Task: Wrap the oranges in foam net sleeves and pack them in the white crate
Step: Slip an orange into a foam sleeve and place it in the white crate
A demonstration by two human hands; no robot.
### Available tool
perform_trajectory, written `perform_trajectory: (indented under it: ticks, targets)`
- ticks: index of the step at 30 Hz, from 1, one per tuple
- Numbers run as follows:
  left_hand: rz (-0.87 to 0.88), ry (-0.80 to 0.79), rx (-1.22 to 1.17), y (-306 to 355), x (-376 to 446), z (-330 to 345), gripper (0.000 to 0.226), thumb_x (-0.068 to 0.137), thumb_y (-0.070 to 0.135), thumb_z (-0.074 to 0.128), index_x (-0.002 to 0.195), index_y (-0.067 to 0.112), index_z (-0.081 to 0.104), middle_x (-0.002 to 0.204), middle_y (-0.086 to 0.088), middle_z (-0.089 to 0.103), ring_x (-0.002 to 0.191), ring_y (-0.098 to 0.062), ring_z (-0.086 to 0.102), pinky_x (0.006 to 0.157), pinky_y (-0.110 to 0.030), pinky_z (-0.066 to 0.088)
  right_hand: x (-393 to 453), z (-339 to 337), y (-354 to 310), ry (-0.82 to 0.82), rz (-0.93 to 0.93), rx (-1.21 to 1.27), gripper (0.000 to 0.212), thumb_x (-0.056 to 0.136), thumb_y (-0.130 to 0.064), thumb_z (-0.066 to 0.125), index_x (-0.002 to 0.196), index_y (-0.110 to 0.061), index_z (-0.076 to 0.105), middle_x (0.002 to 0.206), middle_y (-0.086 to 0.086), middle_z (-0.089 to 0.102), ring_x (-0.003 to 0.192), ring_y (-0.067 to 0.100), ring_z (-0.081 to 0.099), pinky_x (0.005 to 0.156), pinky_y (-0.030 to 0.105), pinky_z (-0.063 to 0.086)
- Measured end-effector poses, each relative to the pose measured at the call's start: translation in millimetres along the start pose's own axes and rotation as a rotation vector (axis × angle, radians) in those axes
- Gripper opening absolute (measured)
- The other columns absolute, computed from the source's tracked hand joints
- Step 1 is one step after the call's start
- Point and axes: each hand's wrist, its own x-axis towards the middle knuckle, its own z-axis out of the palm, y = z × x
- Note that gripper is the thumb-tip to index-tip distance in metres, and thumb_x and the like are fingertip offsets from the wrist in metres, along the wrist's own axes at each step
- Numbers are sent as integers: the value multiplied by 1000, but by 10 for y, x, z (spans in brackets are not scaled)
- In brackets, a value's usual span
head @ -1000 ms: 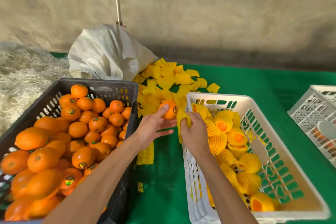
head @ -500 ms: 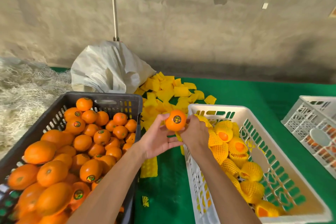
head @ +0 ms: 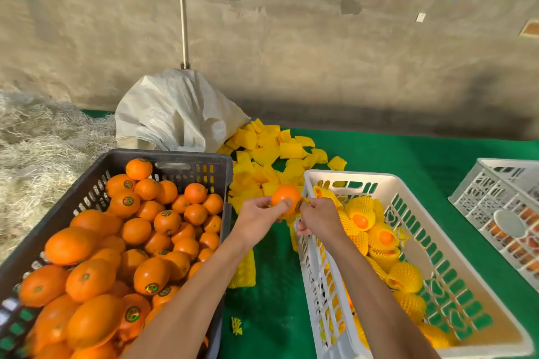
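Note:
My left hand (head: 258,214) holds a bare orange (head: 284,197) between its fingers and thumb, just above the gap between the two crates. My right hand (head: 316,217) pinches a yellow foam net sleeve (head: 292,220) at the orange's lower right side; most of the sleeve is hidden under the hands. The white crate (head: 344,176) on the right holds several oranges wrapped in yellow sleeves (head: 361,217). The dark crate (head: 175,156) on the left is full of bare oranges (head: 135,230).
A heap of loose yellow sleeves (head: 271,151) lies behind the crates on the green table cover (head: 408,160), beside a white sack (head: 175,114). One sleeve (head: 242,272) lies between the crates. A second white crate (head: 501,201) stands at the right edge. Straw (head: 38,151) is piled at the left.
The hands stay together at the orange while the view has tilted upward. The right hand has shifted from beside the orange to pulling the sleeve at its lower side.

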Motion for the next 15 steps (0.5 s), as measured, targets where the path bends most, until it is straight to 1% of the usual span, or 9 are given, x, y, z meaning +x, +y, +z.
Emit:
perform_trajectory:
  ticks: [1,2,3,4,6,8,11,13,15]
  targets:
    - [50,-8,63,-10,-10,6,26,88,39,80,93,14,80,96,7,74,86,-9,68,94,-44,54,8,-11,15,34,4,15,32,101,-28,61,80,-5,68,56,6,63,47,15,64,60,39,63]
    - [93,-13,109,-14,-12,8,24,86,37,82,93,14,79,108,10,71,96,-6,67,93,-37,55,7,-22,30,74,-8,20,39,101,-33,63,71,-8,65,53,7,63,46,16,63,59,37,61]
    - [134,-15,161,-16,-10,7,25,85,35,83,93,13,79,118,10,67,105,-4,64,90,-30,53,3,-28,45,119,-43,5,45,100,-37,64,63,-11,61,52,9,62,46,16,60,57,35,56]
    - [166,-18,220,-22,-7,1,27,84,35,84,93,11,78,123,9,64,110,-6,63,88,-26,52,-7,-30,59,167,-97,-28,50,99,-39,64,57,-13,58,50,9,60,46,16,55,55,33,50]
    - [204,-25,349,-38,-8,-1,34,81,39,85,95,10,77,121,5,62,107,-14,64,85,-32,55,-59,-27,73,236,-222,-81,55,100,-37,64,51,-17,48,44,0,46,44,9,39,49,30,33]
    - [201,8,464,-40,-20,5,40,78,46,84,95,11,74,115,3,61,96,-17,65,80,-37,57,-127,-15,55,265,-347,-163,51,101,-32,63,56,-15,47,48,-6,40,49,10,34,52,31,26]
    - [195,126,538,-35,-35,14,41,77,52,80,82,14,66,99,-3,62,75,-16,61,62,-33,49,-199,17,25,255,-525,-448,37,105,-29,56,78,-6,64,72,5,55,68,21,50,61,35,32]
    - [192,203,584,-38,-23,3,41,79,53,80,82,14,65,105,-4,61,76,-19,62,59,-29,44,-252,65,-15,233,-597,-549,33,107,-28,52,93,-5,71,87,10,64,80,26,57,67,37,41]
    - [180,248,609,-47,-7,-17,42,81,53,80,86,14,66,115,-2,56,84,-22,62,66,-31,47,-310,108,-40,233,-666,-588,31,107,-27,52,97,-5,71,89,13,65,80,29,60,66,37,42]
